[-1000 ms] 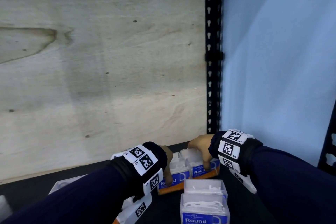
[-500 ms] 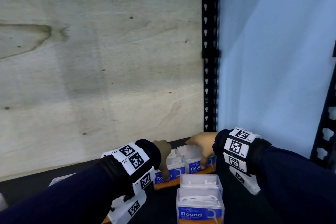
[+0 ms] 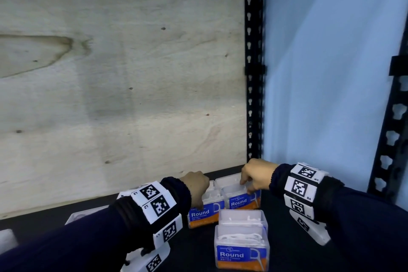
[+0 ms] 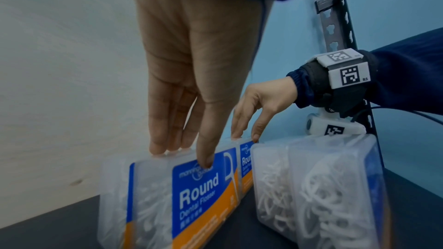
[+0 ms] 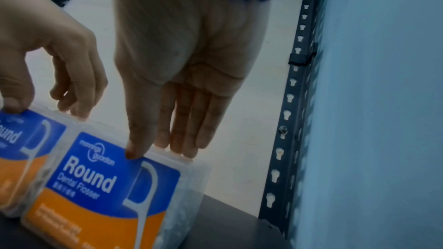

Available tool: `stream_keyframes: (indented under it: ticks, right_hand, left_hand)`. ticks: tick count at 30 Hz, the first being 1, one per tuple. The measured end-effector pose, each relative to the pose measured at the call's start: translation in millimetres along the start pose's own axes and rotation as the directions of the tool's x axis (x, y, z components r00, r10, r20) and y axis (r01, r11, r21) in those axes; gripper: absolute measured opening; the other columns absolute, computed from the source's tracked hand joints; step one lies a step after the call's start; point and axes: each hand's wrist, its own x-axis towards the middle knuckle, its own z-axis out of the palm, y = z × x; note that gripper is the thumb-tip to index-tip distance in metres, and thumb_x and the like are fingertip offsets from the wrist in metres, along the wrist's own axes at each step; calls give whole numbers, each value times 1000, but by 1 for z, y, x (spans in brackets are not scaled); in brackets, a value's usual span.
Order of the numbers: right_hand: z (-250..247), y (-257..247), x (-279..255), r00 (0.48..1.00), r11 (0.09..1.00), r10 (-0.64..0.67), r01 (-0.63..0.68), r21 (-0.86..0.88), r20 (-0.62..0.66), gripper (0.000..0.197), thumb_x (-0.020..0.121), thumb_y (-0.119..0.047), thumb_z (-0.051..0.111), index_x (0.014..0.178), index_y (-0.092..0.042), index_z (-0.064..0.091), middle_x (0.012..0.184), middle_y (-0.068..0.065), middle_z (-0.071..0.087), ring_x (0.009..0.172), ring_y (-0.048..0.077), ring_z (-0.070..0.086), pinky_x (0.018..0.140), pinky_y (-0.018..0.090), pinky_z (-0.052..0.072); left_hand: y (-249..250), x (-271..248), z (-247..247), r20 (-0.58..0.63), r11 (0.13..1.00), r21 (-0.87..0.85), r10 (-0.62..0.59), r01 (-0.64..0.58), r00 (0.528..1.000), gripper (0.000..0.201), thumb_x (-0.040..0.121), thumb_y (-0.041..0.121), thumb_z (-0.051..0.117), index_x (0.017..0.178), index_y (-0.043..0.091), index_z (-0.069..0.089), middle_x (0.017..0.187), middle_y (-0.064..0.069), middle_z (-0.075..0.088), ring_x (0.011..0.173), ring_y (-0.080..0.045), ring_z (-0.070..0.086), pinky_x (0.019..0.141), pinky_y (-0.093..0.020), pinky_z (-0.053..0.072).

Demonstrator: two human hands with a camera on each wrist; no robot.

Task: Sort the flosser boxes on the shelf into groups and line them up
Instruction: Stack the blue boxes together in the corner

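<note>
Two clear flosser boxes with blue and orange "Round" labels stand side by side near the back of the black shelf [image 3: 284, 243]. My left hand [image 3: 199, 194] pinches the top of the left box [image 3: 203, 215], thumb on the label and fingers behind, as the left wrist view shows for hand [image 4: 185, 156] and box [image 4: 201, 202]. My right hand [image 3: 248, 181] pinches the top of the right box [image 3: 241, 201] the same way; the right wrist view shows hand [image 5: 158, 153] and box [image 5: 95, 196]. Two more boxes [image 3: 241, 218] [image 3: 241, 252] stand in a column in front.
A plywood back panel [image 3: 110, 95] closes the shelf behind the boxes. A black perforated upright [image 3: 252, 73] stands at the back right corner, with a pale blue wall [image 3: 331, 73] beyond. Pale boxes [image 3: 81, 214] [image 3: 6, 238] lie at the left.
Both hands stay on the two back boxes. The right hand's fingers have shifted up onto the top edge of its box. The view has moved slightly.
</note>
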Motion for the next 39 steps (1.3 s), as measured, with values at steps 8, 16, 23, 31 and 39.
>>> stream_keyframes:
  ticks: [8,16,23,31,39]
  right_hand:
    - [-4,-7,-3,1000,999,-24,24,-22,2,44,86,-19,64,128,-9,57,131,10,59,118,25,55,94,27,44]
    - [-1,-11,-2,998,996,-44,47,-75,35,55,83,-15,66,134,-8,48,136,11,51,121,26,52,95,30,44]
    - [-1,-11,1,998,994,-48,52,-93,45,52,82,-14,67,130,-3,49,134,13,51,119,27,52,95,32,45]
    - [-5,-10,4,998,996,-68,69,-56,17,72,76,-17,73,138,-6,37,138,10,40,124,25,44,96,31,42]
    - [-4,-15,22,989,993,15,2,-115,150,83,71,-15,76,141,-4,33,142,13,41,128,29,45,104,42,44]
  left_hand:
    - [-1,-3,-2,29,999,-16,-33,34,999,50,88,21,64,130,-2,51,133,-18,53,121,-31,53,98,-34,45]
    - [-3,0,0,14,999,-29,-26,26,1000,49,88,21,64,130,-2,51,133,-17,54,120,-31,54,97,-35,46]
    - [-3,2,3,6,1000,2,0,0,1000,47,89,21,63,128,-4,54,131,-18,57,119,-31,55,98,-35,45]
    - [-8,3,1,-42,993,-120,-7,2,999,66,80,27,72,134,2,42,135,-13,44,121,-29,48,96,-37,44]
    - [-5,26,-5,161,996,-60,-58,68,985,71,81,38,70,134,-2,46,107,-11,46,94,-18,39,62,-21,38]
